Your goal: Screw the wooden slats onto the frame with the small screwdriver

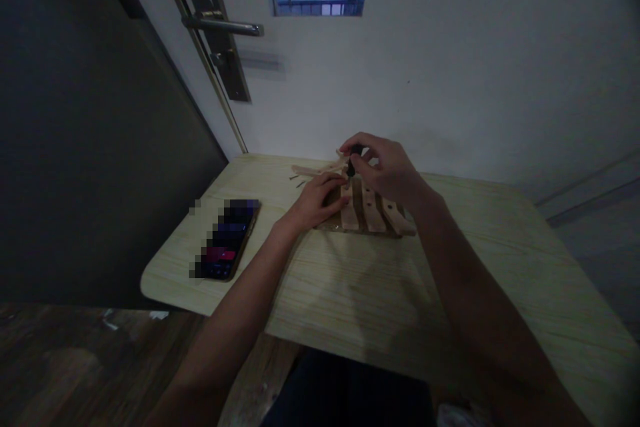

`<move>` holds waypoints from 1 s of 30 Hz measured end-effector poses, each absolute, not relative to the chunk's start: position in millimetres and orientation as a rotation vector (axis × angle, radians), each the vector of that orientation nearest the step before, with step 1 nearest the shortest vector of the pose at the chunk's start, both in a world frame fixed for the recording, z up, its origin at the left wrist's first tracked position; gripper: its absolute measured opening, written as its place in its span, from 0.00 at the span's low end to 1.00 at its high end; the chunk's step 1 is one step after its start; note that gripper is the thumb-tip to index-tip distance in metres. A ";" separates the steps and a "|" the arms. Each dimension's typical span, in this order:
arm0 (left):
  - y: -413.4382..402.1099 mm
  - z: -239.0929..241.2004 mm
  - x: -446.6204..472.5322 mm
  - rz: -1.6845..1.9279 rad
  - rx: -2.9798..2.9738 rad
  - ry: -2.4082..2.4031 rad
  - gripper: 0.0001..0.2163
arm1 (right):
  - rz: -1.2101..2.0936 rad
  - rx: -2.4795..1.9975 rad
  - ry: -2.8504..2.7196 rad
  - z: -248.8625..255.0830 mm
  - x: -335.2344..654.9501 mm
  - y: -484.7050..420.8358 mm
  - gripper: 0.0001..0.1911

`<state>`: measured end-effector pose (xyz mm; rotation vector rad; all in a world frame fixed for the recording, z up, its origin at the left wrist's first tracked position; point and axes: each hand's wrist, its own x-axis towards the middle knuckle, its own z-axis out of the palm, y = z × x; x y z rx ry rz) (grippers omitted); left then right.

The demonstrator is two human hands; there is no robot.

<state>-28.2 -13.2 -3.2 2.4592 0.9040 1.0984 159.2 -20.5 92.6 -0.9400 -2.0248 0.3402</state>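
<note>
A black-handled screwdriver [351, 167] stands nearly upright in my right hand [387, 163], its fingers closed round the handle. Its lower end meets the far part of a pale wooden strip [349, 213]; the exact contact is too small to make out. My left hand [317, 202] steadies that strip from the left, thumb and fingers pressed on it. Beside it lie a second wooden strip with dark holes [373, 213] and a slanted third strip [397, 219]. All three rest across a brown base [331, 229], partly hidden by my hands.
Loose thin wooden pieces [315, 171] and small screws [300, 184] lie behind my left hand. A phone [227, 240] is on the table's left side. The pale wooden table [500, 260] meets a white door with a metal handle [225, 27].
</note>
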 end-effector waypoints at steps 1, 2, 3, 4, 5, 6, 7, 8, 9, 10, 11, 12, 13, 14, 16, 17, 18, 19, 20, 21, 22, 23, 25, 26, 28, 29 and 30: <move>-13.7 -2.6 -28.3 1.092 2.460 0.909 0.16 | 0.339 -0.939 -2.015 93.0 159.2 -19.9 0.11; -14.2 -1.9 -28.3 1.084 2.460 0.915 0.16 | 0.336 -0.944 -2.002 93.4 159.3 -19.2 0.12; -14.8 -1.2 -28.2 1.077 2.459 0.924 0.15 | 0.331 -0.953 -1.988 93.8 159.6 -18.4 0.13; -15.3 -0.4 -28.2 1.071 2.457 0.933 0.15 | 0.325 -0.960 -1.976 94.2 160.1 -17.7 0.13; -15.7 0.2 -28.0 1.066 2.454 0.938 0.15 | 0.318 -0.966 -1.968 94.6 160.8 -17.0 0.12; -16.0 0.7 -27.9 1.064 2.450 0.942 0.16 | 0.307 -0.975 -1.962 95.0 161.7 -16.3 0.11; -16.3 1.0 -27.7 1.065 2.446 0.945 0.16 | 0.291 -0.990 -1.954 95.3 162.5 -15.7 0.09; -16.4 1.0 -27.5 1.068 2.444 0.946 0.16 | 0.273 -1.010 -1.945 95.4 163.4 -15.1 0.07; -16.3 0.8 -27.4 1.069 2.444 0.946 0.16 | 0.254 -1.034 -1.933 95.3 164.0 -14.4 0.07; -16.1 0.4 -27.3 1.069 2.445 0.947 0.16 | 0.234 -1.058 -1.918 94.9 164.5 -13.8 0.09; -15.7 -0.3 -27.3 1.071 2.447 0.947 0.16 | 0.215 -1.076 -1.901 94.3 164.8 -13.1 0.11; -15.3 -1.1 -27.3 1.071 2.450 0.945 0.16 | 0.201 -1.084 -1.889 93.4 164.8 -12.5 0.13; -14.7 -2.0 -27.5 1.074 2.452 0.941 0.16 | 0.192 -1.077 -1.883 92.5 164.6 -11.8 0.13; -14.1 -2.9 -27.6 1.080 2.453 0.936 0.16 | 0.186 -1.057 -1.886 91.5 164.3 -11.2 0.12; -13.2 -4.2 -28.0 1.088 2.453 0.933 0.16 | 0.181 -0.990 -1.915 89.6 163.7 -10.2 0.10; -12.8 -4.5 -28.1 1.086 2.453 0.935 0.16 | 0.178 -0.952 -1.938 88.7 163.7 -9.9 0.09; -12.7 -4.6 -28.3 1.083 2.453 0.937 0.16 | 0.173 -0.918 -1.963 88.1 163.9 -9.8 0.09; -12.6 -4.4 -28.4 1.079 2.453 0.937 0.16 | 0.166 -0.895 -1.985 87.6 164.3 -9.8 0.09; -12.7 -4.1 -28.5 1.074 2.454 0.935 0.16 | 0.161 -0.883 -2.003 87.5 164.9 -10.1 0.11; -12.8 -3.7 -28.6 1.075 2.453 0.931 0.15 | 0.159 -0.884 -2.014 87.6 165.5 -10.6 0.13; -13.1 -3.2 -28.6 1.076 2.452 0.927 0.15 | 0.164 -0.896 -2.021 88.0 166.2 -11.3 0.14; -13.3 -2.8 -28.6 1.079 2.451 0.923 0.15 | 0.173 -0.913 -2.023 88.8 166.7 -12.1 0.15; -14.0 -2.1 -28.5 1.082 2.450 0.923 0.16 | 0.191 -0.954 -2.013 90.9 167.3 -14.0 0.16; -14.3 -2.0 -28.4 1.082 2.450 0.925 0.16 | 0.194 -0.974 -2.011 92.2 167.3 -14.8 0.15; -14.6 -2.1 -28.3 1.085 2.450 0.926 0.16 | 0.183 -1.006 -2.015 94.6 167.1 -16.1 0.12; -14.7 -2.4 -28.3 1.087 2.449 0.927 0.16 | 0.168 -1.019 -2.022 95.5 167.0 -16.3 0.10; -14.7 -2.7 -28.3 1.089 2.449 0.927 0.17 | 0.151 -1.028 -2.031 96.2 167.1 -16.2 0.08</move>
